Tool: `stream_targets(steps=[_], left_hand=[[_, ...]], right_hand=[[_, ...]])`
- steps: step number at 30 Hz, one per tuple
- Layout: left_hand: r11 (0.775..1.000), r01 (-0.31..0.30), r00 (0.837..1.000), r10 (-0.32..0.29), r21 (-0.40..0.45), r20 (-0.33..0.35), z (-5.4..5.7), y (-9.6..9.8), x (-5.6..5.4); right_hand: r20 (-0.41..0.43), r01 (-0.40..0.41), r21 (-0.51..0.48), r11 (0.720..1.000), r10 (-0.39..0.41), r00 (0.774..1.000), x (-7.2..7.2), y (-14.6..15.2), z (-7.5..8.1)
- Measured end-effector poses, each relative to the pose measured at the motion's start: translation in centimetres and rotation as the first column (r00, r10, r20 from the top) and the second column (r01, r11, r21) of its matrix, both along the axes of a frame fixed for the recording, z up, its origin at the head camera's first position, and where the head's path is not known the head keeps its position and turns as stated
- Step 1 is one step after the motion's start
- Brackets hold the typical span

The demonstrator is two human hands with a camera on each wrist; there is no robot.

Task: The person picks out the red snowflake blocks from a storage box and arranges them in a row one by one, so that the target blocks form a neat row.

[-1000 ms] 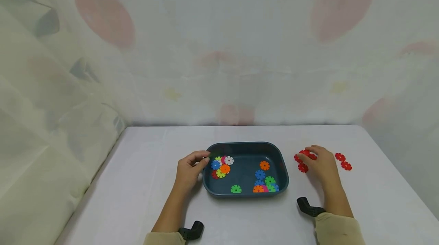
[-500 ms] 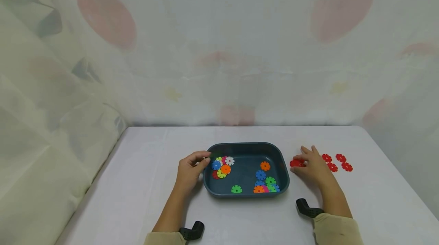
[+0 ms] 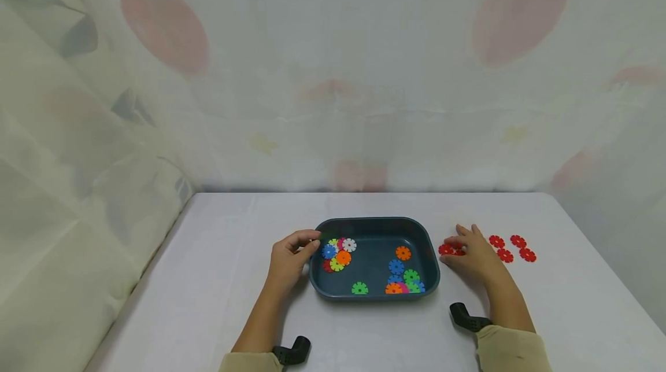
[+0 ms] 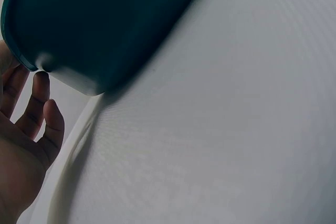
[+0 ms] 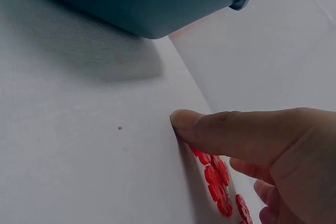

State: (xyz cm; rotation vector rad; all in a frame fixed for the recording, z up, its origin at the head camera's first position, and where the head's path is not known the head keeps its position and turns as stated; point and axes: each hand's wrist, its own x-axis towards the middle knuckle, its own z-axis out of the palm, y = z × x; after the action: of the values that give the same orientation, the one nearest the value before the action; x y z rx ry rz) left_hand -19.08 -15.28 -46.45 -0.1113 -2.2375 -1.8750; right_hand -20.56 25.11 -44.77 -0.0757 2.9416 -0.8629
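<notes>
A dark teal tray (image 3: 373, 297) sits at mid-table, holding colourful notched plastic discs in a left group (image 3: 343, 258), a right group (image 3: 396, 266) and one green disc (image 3: 359, 288). My left hand (image 3: 288, 259) holds the tray's left rim between thumb and fingers. In the left wrist view, several fingertips (image 4: 41, 80) lie against the tray's edge. Right of the tray, my right hand (image 3: 476, 253) spreads over red notched discs (image 3: 446, 249), thumb and index finger on either side of them. The right wrist view has the straight thumb (image 5: 210, 129) beside flat red discs (image 5: 216, 182), partly hidden.
Two pairs of red discs, a nearer pair (image 3: 504, 255) and a farther pair (image 3: 528, 254), lie right of my right hand on the white tabletop (image 3: 208, 279). Patterned cloth (image 3: 416, 71) hangs behind and beside the table. Black wrist cameras (image 3: 293, 351) sit on both forearms.
My right hand has shifted slightly left and spread its fingers. Two red discs now show right of it, and the discs by its fingertips form a smaller visible group. The left hand stays put.
</notes>
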Motion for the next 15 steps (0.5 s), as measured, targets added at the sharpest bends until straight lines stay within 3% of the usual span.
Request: stream_targets(steps=[15], left_hand=[[1.0,0.018,1.0,-0.018,0.008,-0.017,-0.1,-0.1,-0.1]], right_hand=[[-0.002,0.01,-0.015,1.0,-0.01,1.0,0.4,-0.1,1.1]])
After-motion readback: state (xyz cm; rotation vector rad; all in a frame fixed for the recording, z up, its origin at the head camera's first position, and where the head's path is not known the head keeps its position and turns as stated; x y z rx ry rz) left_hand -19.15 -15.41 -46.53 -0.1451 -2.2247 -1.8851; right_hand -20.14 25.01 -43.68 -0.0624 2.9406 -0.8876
